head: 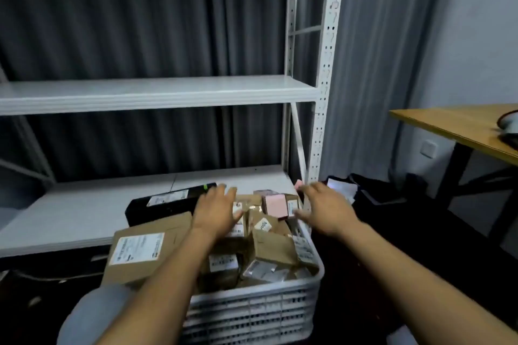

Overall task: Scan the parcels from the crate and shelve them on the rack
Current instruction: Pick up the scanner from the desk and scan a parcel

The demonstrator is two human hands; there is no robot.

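Note:
A white slatted crate stands low in the middle, heaped with several brown cardboard parcels. A pink box lies near the crate's far end. A large brown parcel with a white label leans over the crate's left side, and a long black parcel lies behind it. My left hand hovers with spread fingers over the parcels just left of the pink box. My right hand reaches in from the right, fingers extended, at the crate's far right corner. Neither hand holds anything. The white metal rack stands behind.
The rack's lower shelf lies just behind the crate and its middle shelf is higher up. A wooden desk stands at the right. Dark bags sit on the floor to the crate's right. Grey curtains hang behind.

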